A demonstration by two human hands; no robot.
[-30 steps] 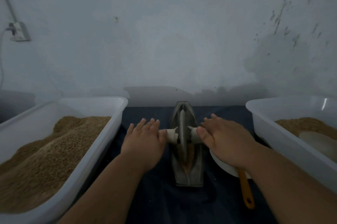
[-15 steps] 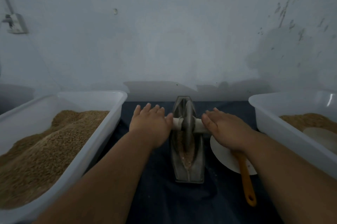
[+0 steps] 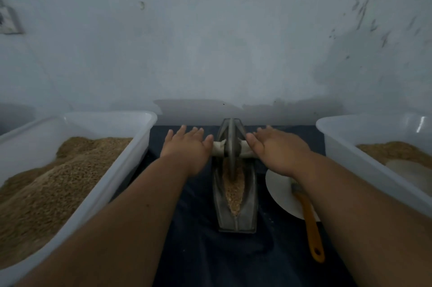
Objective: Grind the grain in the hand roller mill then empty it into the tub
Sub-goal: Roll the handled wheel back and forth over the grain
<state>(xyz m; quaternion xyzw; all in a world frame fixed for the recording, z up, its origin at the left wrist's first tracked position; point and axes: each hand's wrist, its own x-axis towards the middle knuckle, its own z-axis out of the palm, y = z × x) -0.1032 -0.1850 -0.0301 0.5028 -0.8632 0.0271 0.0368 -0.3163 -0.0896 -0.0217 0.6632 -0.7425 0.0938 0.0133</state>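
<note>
Grey metal roller mill [image 3: 249, 202]: left hand [image 3: 187, 148], right hand [image 3: 278, 153] flat on white-wrapped axle [image 3: 218, 147], fingers straight; I fear overshoot spilling tan grain [image 3: 232, 189].

The mill [image 3: 236, 193] looked like dull grey metal, both tubs [image 3: 131, 144] were smooth whitish plastic, the grain [image 3: 58, 181] coarse and gritty, all on matt dark cloth [image 3: 201, 251].

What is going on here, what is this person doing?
A person is grinding grain in a mill. The left hand and right hand press flat on the handles, with the wheel near the far end. Grain lies in the trough. The left tub and right tub both hold grain.
</note>
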